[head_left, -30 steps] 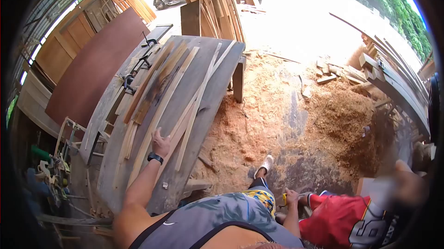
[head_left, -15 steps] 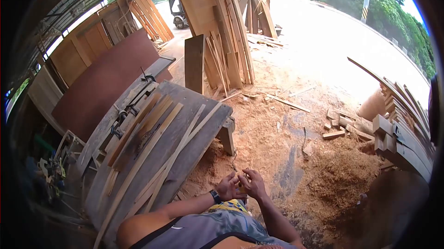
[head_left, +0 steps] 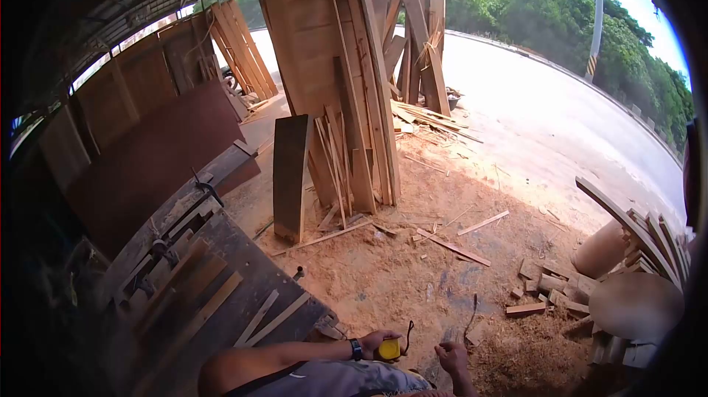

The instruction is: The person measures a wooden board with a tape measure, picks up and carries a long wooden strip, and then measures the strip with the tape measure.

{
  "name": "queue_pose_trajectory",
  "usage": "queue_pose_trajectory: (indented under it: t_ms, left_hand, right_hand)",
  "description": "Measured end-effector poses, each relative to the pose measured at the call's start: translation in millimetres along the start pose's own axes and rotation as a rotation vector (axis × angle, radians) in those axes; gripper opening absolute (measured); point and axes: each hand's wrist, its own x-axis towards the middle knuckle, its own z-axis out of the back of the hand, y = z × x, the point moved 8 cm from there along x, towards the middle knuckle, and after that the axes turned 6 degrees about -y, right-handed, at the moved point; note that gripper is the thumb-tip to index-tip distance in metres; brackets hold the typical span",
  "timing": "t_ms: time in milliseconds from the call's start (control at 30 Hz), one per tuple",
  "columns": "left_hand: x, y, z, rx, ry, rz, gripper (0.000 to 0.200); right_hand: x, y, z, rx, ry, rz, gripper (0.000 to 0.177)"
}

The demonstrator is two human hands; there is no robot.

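Note:
My left hand [head_left: 374,341], with a dark watch on its wrist, holds a yellow tape measure [head_left: 389,349] low in the view, in front of my body. A dark strap curves up from the tape measure's right side. To the right and apart from it, my right hand [head_left: 451,357] is closed, its fingers curled in. Whatever lies inside those fingers, if anything, is hidden. Sawdust-covered ground is behind both hands.
A dark workbench [head_left: 254,260] with wood strips and clamps stands at left. Tall boards [head_left: 306,65] lean upright ahead. Wood offcuts [head_left: 549,286] and stacked lumber [head_left: 649,231] lie at right. Loose sticks [head_left: 453,247] litter the ground.
My hands were close together around a small yellow thing; now they are apart, the tape measure plain in the left. My view has tilted upward, so the bench and hands sit lower.

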Motion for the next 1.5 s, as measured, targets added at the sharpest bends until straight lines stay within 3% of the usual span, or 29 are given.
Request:
queue_pose_trajectory:
  t_ms: [167,300,367,400,467,500,533,600,667,733,833,933,967,1000,1033,1067,1100,1167,1200,1267,1300,1367,1400,1500]
  left_hand:
    - [67,-136,-25,0.141,0.042,-0.095,0.039]
    - [99,-238,-16,0.197,-0.057,-0.237,0.035]
    - [117,-287,25,0.490,-0.313,-0.358,0.033]
    - [133,-310,49,0.728,-0.263,-0.505,0.033]
    - [94,-352,48,1.220,-0.626,-0.271,0.034]
    - [99,-366,58,1.850,-0.577,-0.561,0.039]
    - [101,-378,107,1.715,-0.859,-0.235,0.044]
    - [74,-389,122,1.743,-0.927,0.065,0.047]
    - [67,-389,167,1.455,-0.943,0.289,0.047]
    - [115,-375,264,1.829,-0.673,-0.034,0.044]
    - [123,-362,306,1.593,-0.741,0.176,0.024]
    - [120,-393,249,2.048,-0.605,0.084,0.027]
    - [118,-407,223,2.003,-0.531,0.195,0.025]
    - [119,-413,232,1.647,-0.649,0.212,0.029]
    - [131,-415,240,1.652,-0.599,0.088,0.027]
    - [130,-418,262,1.062,-0.831,0.222,0.033]
    - [125,-434,257,0.959,-0.931,0.202,0.040]
    - [159,-458,290,1.292,-0.865,-0.018,0.040]
    - [162,-476,294,1.281,-0.838,-0.028,0.040]
    - [162,-508,270,1.693,-0.799,-0.159,0.039]
    - [157,-523,261,1.675,-0.800,-0.171,0.039]
    - [133,-546,274,0.838,-0.965,-0.002,0.028]
    - [136,-562,276,1.180,-0.887,0.011,0.024]
    - [104,-595,274,1.075,-0.977,-0.009,0.025]
  right_hand:
    - [122,12,18,0.039,-0.182,0.080,0.035]
    - [224,40,17,0.060,-0.080,0.077,0.037]
    - [279,64,22,0.122,-0.006,0.097,0.039]
    - [306,86,31,0.043,0.011,0.108,0.039]
    - [365,98,37,0.044,0.060,0.132,0.040]
    - [404,104,37,0.034,0.072,0.143,0.040]
    - [442,116,34,0.006,0.086,0.182,0.039]
    - [485,154,47,-0.003,0.124,0.251,0.039]
    - [533,206,65,0.036,0.153,0.358,0.039]
    - [596,235,54,0.039,0.178,0.468,0.040]
    - [654,295,59,-0.004,0.229,0.535,0.040]
    - [706,358,55,0.021,0.259,0.579,0.041]
    - [721,380,54,0.026,0.268,0.580,0.042]
    - [744,397,46,-0.004,0.266,0.607,0.041]
    - [766,412,33,0.008,0.288,0.622,0.039]
    - [778,434,31,0.087,0.332,0.594,0.036]
    - [793,457,25,0.098,0.335,0.635,0.033]
    - [821,501,20,0.104,0.300,0.688,0.030]
    - [842,518,11,0.104,0.305,0.734,0.030]
    - [869,549,0,0.048,0.309,0.726,0.031]
    - [881,572,-3,0.030,0.294,0.742,0.033]
    - [905,618,-6,-0.020,0.289,0.793,0.033]
    - [916,634,-10,-0.059,0.279,0.817,0.033]
    - [961,682,-21,0.039,0.254,0.881,0.031]
